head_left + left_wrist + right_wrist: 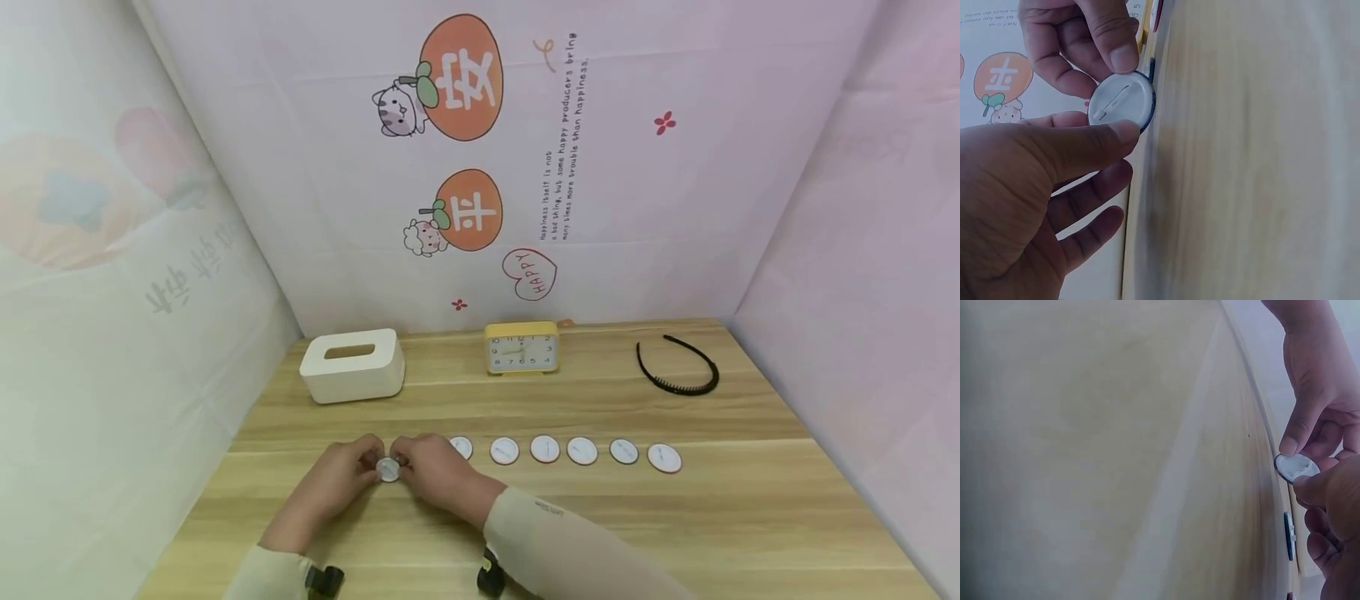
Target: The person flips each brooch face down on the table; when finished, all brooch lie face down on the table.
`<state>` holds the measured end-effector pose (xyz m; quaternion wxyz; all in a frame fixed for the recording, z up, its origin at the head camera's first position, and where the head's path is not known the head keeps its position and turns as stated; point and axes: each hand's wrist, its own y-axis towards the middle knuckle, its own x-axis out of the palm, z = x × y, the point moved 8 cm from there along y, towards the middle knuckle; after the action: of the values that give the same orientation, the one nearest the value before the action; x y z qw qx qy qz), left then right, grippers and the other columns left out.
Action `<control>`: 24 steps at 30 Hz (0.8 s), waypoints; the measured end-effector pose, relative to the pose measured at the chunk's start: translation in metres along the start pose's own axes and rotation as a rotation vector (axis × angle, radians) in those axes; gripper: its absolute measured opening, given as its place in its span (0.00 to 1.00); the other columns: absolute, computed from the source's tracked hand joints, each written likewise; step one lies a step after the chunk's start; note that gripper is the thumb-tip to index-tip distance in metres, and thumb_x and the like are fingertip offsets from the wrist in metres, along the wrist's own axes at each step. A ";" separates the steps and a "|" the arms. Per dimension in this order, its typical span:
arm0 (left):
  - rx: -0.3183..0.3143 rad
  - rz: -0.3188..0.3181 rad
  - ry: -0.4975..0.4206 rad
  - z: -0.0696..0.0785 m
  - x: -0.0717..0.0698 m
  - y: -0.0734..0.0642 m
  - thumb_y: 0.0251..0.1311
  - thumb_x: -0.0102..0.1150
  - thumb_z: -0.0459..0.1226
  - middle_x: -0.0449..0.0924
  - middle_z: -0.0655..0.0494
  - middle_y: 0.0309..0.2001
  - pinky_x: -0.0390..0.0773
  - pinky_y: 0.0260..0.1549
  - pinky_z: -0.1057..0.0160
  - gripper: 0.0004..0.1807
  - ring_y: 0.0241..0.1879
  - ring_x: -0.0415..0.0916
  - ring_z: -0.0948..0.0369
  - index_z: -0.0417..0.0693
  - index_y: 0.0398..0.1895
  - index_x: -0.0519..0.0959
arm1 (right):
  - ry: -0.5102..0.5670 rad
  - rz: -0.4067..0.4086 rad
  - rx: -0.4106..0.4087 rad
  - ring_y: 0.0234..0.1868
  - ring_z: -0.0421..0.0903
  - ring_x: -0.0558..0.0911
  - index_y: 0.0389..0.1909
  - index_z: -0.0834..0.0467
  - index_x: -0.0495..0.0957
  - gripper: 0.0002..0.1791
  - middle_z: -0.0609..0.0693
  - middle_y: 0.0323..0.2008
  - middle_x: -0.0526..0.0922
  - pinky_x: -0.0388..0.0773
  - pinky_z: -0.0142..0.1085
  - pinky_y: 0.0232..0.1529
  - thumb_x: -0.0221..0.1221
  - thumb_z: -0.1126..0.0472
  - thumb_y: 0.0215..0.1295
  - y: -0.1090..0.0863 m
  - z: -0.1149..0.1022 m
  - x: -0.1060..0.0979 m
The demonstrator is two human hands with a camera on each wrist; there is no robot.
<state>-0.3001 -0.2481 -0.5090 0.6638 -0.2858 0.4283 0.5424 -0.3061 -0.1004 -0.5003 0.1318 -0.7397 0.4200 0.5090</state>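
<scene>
Between the two hands is a round pin-back button badge (387, 470), its pale back and safety pin facing up. The left hand (347, 473) pinches one edge with thumb and fingers; its other fingers spread loosely below in the left wrist view. The right hand (437, 471) pinches the opposite edge, the thumb lying on the rim. The left wrist view shows the pin (1113, 103) lying across the back, with a dark rim around it. Just right of the right hand, a similar badge (461, 448) lies partly hidden behind it.
More badges, back side up, continue the row rightward, from a badge (504, 451) to the end badge (664, 457). Behind them stand a white tissue box (356, 379), a yellow alarm clock (522, 348) and a black headband (686, 389) on the wooden table (675, 533). Printed cloth walls surround it.
</scene>
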 end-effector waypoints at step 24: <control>0.008 -0.052 -0.096 -0.031 0.000 0.024 0.68 0.73 0.33 0.91 0.63 0.54 0.85 0.61 0.47 0.16 0.55 0.87 0.59 0.58 0.56 0.88 | -0.106 -0.019 0.011 0.39 0.37 0.75 0.52 0.48 0.91 0.10 0.38 0.46 0.93 0.77 0.28 0.45 0.68 0.59 0.75 0.029 0.012 0.017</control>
<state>-0.3309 -0.2685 -0.5212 0.6986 -0.2679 0.3908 0.5361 -0.3337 -0.1190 -0.5132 0.1630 -0.7149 0.4080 0.5440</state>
